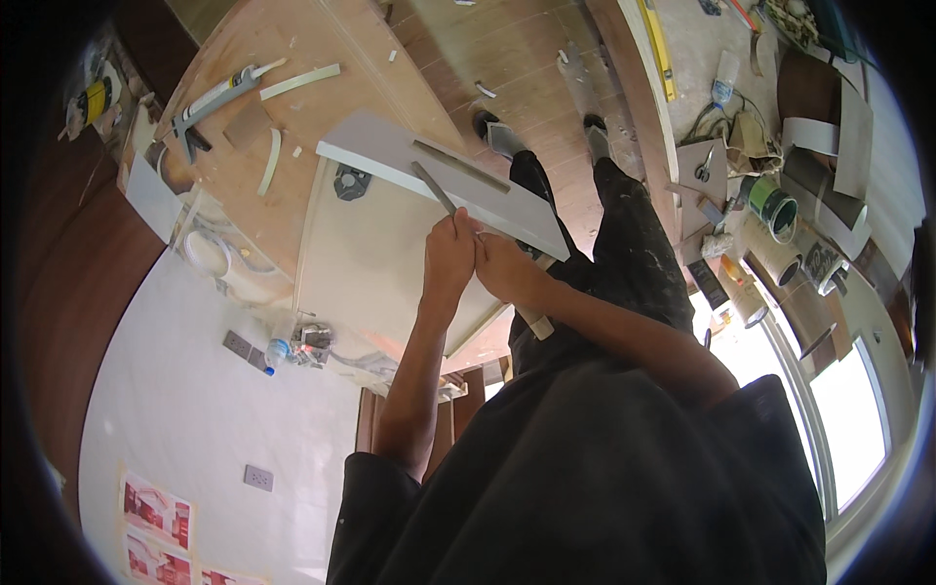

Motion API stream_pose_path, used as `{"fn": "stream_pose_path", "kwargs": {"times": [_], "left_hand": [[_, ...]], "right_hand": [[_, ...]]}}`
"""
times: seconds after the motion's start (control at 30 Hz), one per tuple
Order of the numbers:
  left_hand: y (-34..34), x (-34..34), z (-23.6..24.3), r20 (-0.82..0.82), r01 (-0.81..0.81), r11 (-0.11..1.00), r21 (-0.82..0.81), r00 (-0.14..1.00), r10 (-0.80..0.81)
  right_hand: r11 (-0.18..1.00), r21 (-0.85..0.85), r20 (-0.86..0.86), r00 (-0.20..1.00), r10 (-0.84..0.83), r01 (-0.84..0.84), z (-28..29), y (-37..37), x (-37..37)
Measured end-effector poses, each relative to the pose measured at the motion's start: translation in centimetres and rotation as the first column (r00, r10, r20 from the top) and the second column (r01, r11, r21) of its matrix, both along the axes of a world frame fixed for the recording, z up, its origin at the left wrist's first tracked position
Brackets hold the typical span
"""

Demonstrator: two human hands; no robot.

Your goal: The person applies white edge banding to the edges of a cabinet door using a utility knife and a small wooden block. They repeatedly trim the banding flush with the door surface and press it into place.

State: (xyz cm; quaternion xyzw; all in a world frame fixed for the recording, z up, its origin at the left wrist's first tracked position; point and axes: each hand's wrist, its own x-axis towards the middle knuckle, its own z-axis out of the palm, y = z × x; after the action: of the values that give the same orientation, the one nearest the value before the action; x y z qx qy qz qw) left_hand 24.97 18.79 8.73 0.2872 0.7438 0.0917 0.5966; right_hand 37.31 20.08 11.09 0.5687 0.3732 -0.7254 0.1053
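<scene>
Centre of frame: left hand (448,252) closed on grey bar (433,186), lower end hidden; right hand (512,272) curled alongside, grip impossible to tell; panel (375,139) above, partly covered.

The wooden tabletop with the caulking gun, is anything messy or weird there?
Yes, a bit messy: a straighter pale strip and a curved pale strip lie loose beside the caulking gun, at different angles, like leftover scraps.

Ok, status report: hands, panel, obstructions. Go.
Left hand closed on grey strip; right hand beside it, grip unclear. Pale panel just beyond hands. Dark object near panel's left end.
</scene>
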Motion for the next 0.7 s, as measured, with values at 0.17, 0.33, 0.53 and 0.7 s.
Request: {"fn": "stream_pose_path", "kwargs": {"times": [0.17, 0.33, 0.53, 0.7], "left_hand": [[2.7, 0.2, 2.7, 0.040, 0.069, 0.990, -0.125, 0.997, -0.065], [2.7, 0.2, 2.6, 0.051, 0.082, 0.983, -0.162, 0.996, -0.075], [2.2, 0.4, 1.4, 0.053, 0.125, 0.984, -0.125, 0.991, -0.119], [2.8, 0.0, -0.6, -0.017, 0.175, 0.984, -0.040, 0.984, -0.176]], "right_hand": [[0.991, -0.102, -0.010, 0.996, -0.087, 0.085, 1.3, 0.8, 0.2], [0.984, -0.167, 0.040, 0.998, -0.054, 0.060, 1.3, 0.7, 0.2], [0.985, -0.169, 0.030, 0.999, -0.036, 0.041, 0.1, 0.4, 0.8], [0.974, -0.225, -0.010, 1.000, -0.004, 0.002, -0.9, 2.6, 0.3]]}}
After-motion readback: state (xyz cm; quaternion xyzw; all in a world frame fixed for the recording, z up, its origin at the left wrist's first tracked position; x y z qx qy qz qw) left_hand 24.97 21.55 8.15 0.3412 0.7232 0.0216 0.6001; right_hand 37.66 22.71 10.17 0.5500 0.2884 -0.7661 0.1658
